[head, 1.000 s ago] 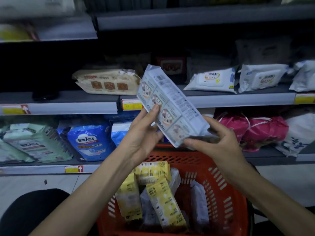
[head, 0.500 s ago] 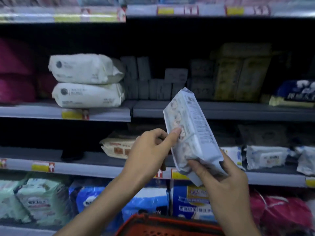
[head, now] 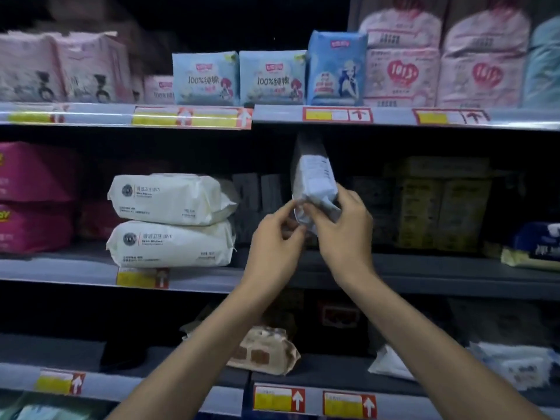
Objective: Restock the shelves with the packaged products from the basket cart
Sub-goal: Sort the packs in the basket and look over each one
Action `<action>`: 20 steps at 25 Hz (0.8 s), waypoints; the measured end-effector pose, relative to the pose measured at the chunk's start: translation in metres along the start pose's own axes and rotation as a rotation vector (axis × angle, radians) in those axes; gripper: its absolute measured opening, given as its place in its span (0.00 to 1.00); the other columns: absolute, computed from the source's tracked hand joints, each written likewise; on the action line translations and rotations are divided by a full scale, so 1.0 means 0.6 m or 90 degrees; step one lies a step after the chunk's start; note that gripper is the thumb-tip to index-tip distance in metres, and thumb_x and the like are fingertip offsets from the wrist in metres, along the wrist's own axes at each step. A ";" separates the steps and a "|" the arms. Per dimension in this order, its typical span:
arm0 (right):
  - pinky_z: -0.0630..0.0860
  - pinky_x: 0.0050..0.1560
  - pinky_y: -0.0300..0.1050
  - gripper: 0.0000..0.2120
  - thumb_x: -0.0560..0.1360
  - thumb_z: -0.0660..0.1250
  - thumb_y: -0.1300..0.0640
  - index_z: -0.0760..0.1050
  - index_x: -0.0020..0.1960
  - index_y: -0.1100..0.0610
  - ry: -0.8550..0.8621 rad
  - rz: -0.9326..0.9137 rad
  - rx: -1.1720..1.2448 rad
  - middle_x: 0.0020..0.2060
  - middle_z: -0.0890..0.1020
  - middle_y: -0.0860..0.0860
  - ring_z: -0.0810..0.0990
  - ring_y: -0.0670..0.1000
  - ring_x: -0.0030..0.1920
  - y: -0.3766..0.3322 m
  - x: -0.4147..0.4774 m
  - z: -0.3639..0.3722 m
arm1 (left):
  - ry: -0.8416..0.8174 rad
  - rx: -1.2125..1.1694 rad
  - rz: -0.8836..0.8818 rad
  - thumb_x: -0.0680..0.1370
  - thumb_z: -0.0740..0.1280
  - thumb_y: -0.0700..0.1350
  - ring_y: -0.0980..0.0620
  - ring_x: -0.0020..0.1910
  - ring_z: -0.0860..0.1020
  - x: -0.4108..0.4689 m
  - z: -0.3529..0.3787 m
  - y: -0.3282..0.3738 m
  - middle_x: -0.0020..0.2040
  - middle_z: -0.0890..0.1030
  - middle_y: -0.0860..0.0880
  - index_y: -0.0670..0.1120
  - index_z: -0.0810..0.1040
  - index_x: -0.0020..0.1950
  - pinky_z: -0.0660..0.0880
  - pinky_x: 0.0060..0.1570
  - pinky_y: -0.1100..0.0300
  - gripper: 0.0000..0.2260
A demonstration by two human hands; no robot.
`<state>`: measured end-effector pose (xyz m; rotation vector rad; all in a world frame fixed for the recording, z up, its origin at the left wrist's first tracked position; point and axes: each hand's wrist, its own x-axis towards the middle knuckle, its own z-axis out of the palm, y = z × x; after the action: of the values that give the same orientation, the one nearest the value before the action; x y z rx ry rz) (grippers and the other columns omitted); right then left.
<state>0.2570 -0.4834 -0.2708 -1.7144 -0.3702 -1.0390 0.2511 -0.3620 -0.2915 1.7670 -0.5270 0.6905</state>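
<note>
White plastic-wrapped pack (head: pixel 315 180), one only, stands upright: left hand (head: pixel 274 242) pinches its lower corner, right hand (head: pixel 345 228) grips its base, above the grey middle shelf's (head: pixel 424 268) front edge, right of two stacked cream wipe packs (head: pixel 169 201).

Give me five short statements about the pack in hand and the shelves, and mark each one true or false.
1. The right hand grips the white pack near its lower end. True.
2. The white pack is held lying flat. False: it stands upright, in front of the middle shelf.
3. Two cream wipes packs are stacked one on the other. True.
4. The light blue packs sit on the lowest shelf. False: they stand on the upper shelf, above the white pack.
5. The left hand is away from the white pack. False: its fingertips pinch the pack's bottom corner.
</note>
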 end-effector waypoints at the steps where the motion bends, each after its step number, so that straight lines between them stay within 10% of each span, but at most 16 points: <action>1: 0.73 0.47 0.27 0.15 0.77 0.74 0.56 0.81 0.63 0.55 0.004 -0.006 -0.029 0.52 0.80 0.49 0.79 0.41 0.49 0.006 0.026 0.020 | 0.016 0.013 -0.006 0.81 0.66 0.39 0.43 0.43 0.85 0.027 0.001 -0.007 0.42 0.83 0.46 0.56 0.75 0.73 0.83 0.47 0.42 0.22; 8: 0.79 0.60 0.54 0.09 0.79 0.65 0.58 0.80 0.57 0.60 -0.110 0.207 -0.420 0.57 0.83 0.59 0.81 0.62 0.59 0.063 0.159 0.103 | 0.003 0.051 -0.245 0.78 0.61 0.29 0.41 0.48 0.84 0.141 0.004 -0.049 0.57 0.82 0.41 0.40 0.77 0.65 0.85 0.48 0.45 0.17; 11: 0.80 0.58 0.52 0.15 0.80 0.69 0.51 0.79 0.63 0.58 -0.181 0.221 -0.356 0.57 0.83 0.57 0.81 0.61 0.57 0.063 0.172 0.084 | 0.018 0.031 -0.251 0.80 0.60 0.28 0.45 0.51 0.85 0.132 -0.005 -0.051 0.62 0.76 0.47 0.41 0.67 0.79 0.85 0.48 0.47 0.27; 20: 0.65 0.71 0.55 0.23 0.75 0.75 0.50 0.76 0.69 0.48 -0.255 0.205 -0.376 0.61 0.81 0.54 0.76 0.61 0.66 0.027 0.155 -0.022 | -0.013 0.125 -0.191 0.78 0.66 0.32 0.50 0.50 0.84 0.055 -0.055 -0.006 0.50 0.82 0.53 0.48 0.78 0.71 0.82 0.45 0.55 0.23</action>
<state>0.3153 -0.5232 -0.2070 -2.4283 -0.0217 -0.5891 0.2711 -0.3297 -0.2645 1.9860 -0.2049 0.5264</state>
